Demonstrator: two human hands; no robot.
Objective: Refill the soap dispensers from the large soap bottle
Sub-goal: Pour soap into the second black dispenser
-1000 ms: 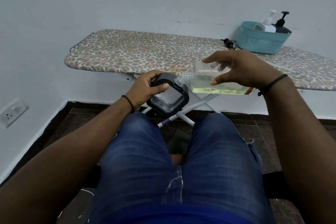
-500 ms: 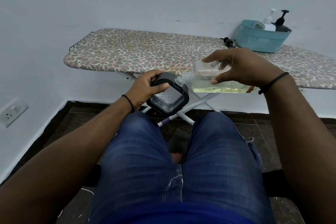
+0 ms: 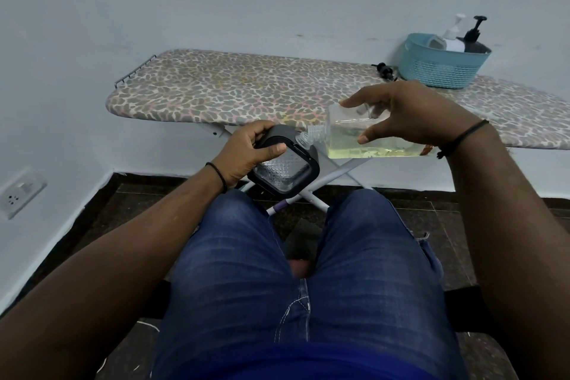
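Note:
My right hand [image 3: 410,116] grips the large clear soap bottle [image 3: 348,140], which lies on its side with yellowish liquid pooled along its lower wall. Its threaded open neck [image 3: 307,138] points left and touches the top of a black-framed soap dispenser [image 3: 285,168]. My left hand [image 3: 246,153] holds that dispenser by its upper left side, thumb across the frame; its clear textured front faces me. Both are held in the air above my knees, in front of the ironing board [image 3: 246,89]. Any flow of soap at the neck is too small to make out.
A teal basket [image 3: 441,66] on the board's far right holds a white pump bottle [image 3: 453,37] and a black pump bottle [image 3: 473,38]. A small black pump part [image 3: 385,71] lies beside the basket. A wall socket [image 3: 20,191] sits low at left. The board's legs cross behind the dispenser.
Nothing has visibly changed: both hands keep the bottle's neck at the dispenser in the same pose.

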